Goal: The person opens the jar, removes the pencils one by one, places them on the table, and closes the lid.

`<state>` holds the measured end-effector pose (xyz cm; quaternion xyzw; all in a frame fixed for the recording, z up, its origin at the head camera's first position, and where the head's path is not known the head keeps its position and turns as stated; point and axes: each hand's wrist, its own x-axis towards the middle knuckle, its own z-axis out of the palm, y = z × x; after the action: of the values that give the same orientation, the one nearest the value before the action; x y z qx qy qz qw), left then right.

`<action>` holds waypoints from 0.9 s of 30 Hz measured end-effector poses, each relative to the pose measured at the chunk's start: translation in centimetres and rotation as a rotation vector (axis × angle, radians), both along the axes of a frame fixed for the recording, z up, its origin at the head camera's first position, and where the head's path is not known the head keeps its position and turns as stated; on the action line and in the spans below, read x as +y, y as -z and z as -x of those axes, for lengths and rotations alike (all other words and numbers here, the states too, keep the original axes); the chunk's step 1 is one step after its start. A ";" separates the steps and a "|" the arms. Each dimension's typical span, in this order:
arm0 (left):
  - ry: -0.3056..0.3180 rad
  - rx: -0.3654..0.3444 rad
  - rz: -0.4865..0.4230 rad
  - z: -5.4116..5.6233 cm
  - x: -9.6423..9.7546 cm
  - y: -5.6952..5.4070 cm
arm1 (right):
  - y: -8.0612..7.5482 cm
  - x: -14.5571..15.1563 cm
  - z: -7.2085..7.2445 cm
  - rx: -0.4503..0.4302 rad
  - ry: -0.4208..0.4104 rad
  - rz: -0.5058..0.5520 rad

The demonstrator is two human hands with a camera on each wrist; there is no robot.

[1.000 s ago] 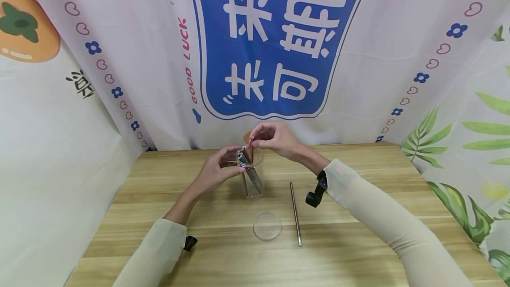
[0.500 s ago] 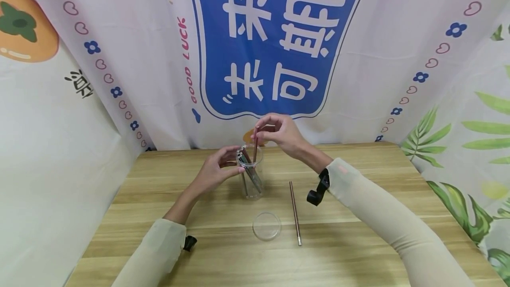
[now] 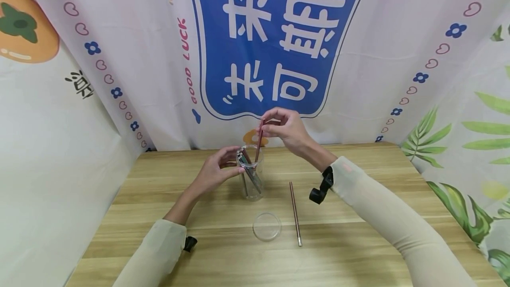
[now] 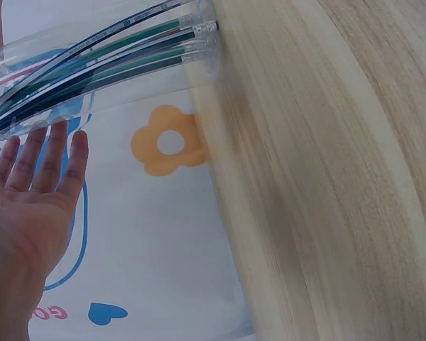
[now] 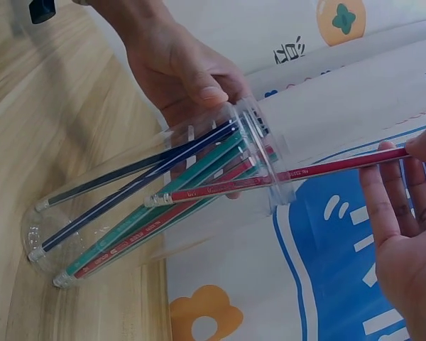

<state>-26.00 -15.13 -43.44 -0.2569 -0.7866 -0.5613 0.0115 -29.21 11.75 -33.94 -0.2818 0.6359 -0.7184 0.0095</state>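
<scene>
A clear plastic jar (image 3: 259, 178) stands upright near the table's back edge. My left hand (image 3: 215, 172) holds it near the top, thumb in front and fingers behind. Inside lean several pencils: dark blue pencils (image 5: 138, 187), green ones and a red one, their silver ends down at the jar's bottom. Above the rim my right hand (image 3: 287, 129) pinches a red pencil (image 5: 334, 165) by its upper end between thumb and fingers. That pencil slants through the mouth, and its silver-capped lower end is still within the jar's upper half.
A round clear lid (image 3: 267, 226) lies on the wooden table (image 3: 223, 251) in front of the jar. To its right lies a single reddish-brown pencil (image 3: 295, 214), silver end toward me. A printed cloth (image 3: 358, 101) hangs right behind the table.
My right hand has risen and shifted right, drawing the red pencil partway up out of the jar. The left hand keeps its hold on the jar; lid and loose pencil lie unmoved.
</scene>
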 end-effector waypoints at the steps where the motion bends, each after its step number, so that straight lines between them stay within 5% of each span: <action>1: 0.000 -0.002 -0.002 0.0 0.0 0.0 | -0.1 0.0 0.0 -0.002 0.000 0.011; 27: 0.000 -0.002 0.011 -0.1 -0.1 0.0 | -2.3 1.2 0.2 -0.124 0.049 0.277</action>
<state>-25.86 -15.21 -43.45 -0.2565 -0.7898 -0.5570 0.0093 -29.37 12.96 -31.59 -0.2202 0.5355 -0.8153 -0.0077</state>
